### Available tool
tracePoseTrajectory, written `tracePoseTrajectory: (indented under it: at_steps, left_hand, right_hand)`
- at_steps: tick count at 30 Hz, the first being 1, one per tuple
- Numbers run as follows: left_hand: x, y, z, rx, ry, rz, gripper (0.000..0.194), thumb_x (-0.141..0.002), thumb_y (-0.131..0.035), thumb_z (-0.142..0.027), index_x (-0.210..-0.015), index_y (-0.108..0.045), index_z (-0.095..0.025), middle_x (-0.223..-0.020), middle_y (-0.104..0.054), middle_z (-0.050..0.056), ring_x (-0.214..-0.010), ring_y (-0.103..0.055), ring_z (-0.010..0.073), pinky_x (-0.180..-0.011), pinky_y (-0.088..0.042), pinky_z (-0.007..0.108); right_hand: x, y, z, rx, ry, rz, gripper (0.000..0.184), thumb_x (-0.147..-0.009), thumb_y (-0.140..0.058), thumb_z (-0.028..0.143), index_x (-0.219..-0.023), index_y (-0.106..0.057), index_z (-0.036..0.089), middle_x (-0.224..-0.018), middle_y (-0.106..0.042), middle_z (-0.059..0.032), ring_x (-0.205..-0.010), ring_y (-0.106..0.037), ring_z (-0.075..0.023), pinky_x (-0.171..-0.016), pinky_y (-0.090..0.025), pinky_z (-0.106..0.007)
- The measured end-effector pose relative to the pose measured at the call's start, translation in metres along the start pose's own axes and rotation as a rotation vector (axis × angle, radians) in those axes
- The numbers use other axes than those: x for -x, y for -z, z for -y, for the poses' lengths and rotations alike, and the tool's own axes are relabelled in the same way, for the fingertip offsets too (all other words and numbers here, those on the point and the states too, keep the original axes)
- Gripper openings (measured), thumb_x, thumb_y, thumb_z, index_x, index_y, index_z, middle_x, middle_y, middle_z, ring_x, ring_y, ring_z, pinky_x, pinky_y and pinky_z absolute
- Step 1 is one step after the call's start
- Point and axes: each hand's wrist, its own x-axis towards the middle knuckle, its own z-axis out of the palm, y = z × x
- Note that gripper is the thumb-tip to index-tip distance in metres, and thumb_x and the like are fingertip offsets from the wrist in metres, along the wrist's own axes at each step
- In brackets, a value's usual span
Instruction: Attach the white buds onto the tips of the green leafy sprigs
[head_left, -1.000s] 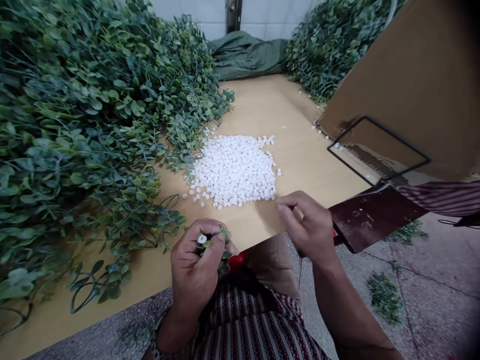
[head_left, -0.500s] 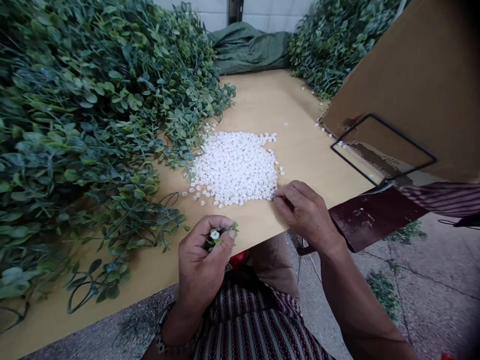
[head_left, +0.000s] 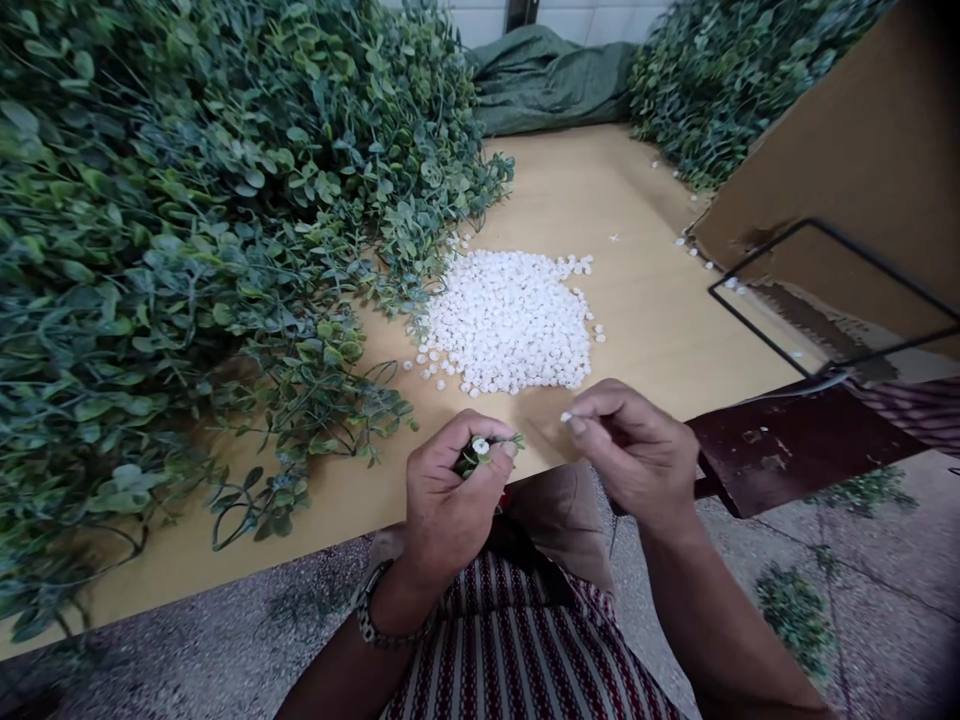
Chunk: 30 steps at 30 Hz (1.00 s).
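My left hand is closed round a small green plastic sprig with one white flower piece on its tip, held just over the near edge of the table. My right hand is beside it, thumb and forefinger pinched on a single small white flower piece. Just beyond both hands lies a heap of white flower pieces on the tan tabletop.
A big pile of artificial green foliage covers the table's left half, and more greenery lies at the back right. A cardboard sheet with a black wire frame leans at the right. Fallen sprigs lie on the speckled floor.
My right hand has lifted off the edge of the white heap and come back toward the left hand with a white piece pinched in it. The view has shifted a little.
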Motion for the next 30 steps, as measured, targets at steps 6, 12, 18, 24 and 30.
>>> tracePoseTrajectory:
  at_steps: [6, 12, 18, 24, 30]
  left_hand:
    - [0.000, -0.004, -0.005, -0.069, -0.084, -0.011, 0.006, -0.076, -0.063, -0.017, -0.071, -0.066, -0.018, -0.058, -0.054, -0.003, -0.048, -0.047, 0.0091, -0.046, -0.040, 0.022]
    - [0.000, -0.006, -0.006, -0.124, -0.115, -0.033, 0.008, -0.074, -0.063, -0.014, -0.068, -0.066, -0.018, -0.058, -0.057, -0.002, -0.048, -0.049, 0.0090, -0.046, -0.039, 0.021]
    - [-0.002, -0.010, -0.007, -0.169, -0.134, -0.058, 0.009, -0.073, -0.062, -0.013, -0.065, -0.064, -0.018, -0.054, -0.056, -0.003, -0.046, -0.047, 0.0086, -0.046, -0.039, 0.021]
    - [-0.003, -0.011, -0.007, -0.237, -0.184, -0.099, 0.011, -0.071, -0.059, -0.011, -0.063, -0.062, -0.017, -0.053, -0.055, -0.004, -0.047, -0.046, 0.0081, -0.047, -0.038, 0.020]
    - [-0.001, -0.012, -0.006, -0.297, -0.213, -0.114, 0.011, -0.071, -0.059, -0.010, -0.063, -0.061, -0.017, -0.054, -0.057, -0.003, -0.049, -0.048, 0.0090, -0.049, -0.041, 0.020]
  right_hand:
    - [0.002, -0.022, 0.011, -0.161, -0.078, 0.019, 0.010, -0.082, -0.063, 0.012, -0.082, -0.065, 0.021, -0.071, -0.063, 0.0016, -0.065, -0.058, -0.0110, -0.060, -0.048, -0.025]
    - [0.006, -0.023, 0.008, -0.254, -0.191, 0.003, 0.004, -0.083, -0.065, 0.018, -0.080, -0.066, 0.021, -0.071, -0.062, 0.0005, -0.065, -0.058, -0.0124, -0.057, -0.048, -0.026]
    - [0.006, -0.026, 0.008, -0.199, -0.122, 0.002, 0.008, -0.083, -0.064, 0.014, -0.082, -0.066, 0.022, -0.070, -0.064, 0.0005, -0.065, -0.059, -0.0126, -0.058, -0.050, -0.026]
    - [0.008, -0.028, 0.005, -0.146, -0.006, -0.021, 0.017, -0.081, -0.063, 0.006, -0.087, -0.066, 0.022, -0.074, -0.065, 0.0005, -0.069, -0.061, -0.0127, -0.060, -0.051, -0.026]
    - [0.010, -0.030, 0.004, -0.071, 0.092, -0.035, 0.022, -0.080, -0.063, 0.004, -0.090, -0.066, 0.023, -0.076, -0.067, 0.0002, -0.070, -0.062, -0.0135, -0.061, -0.052, -0.028]
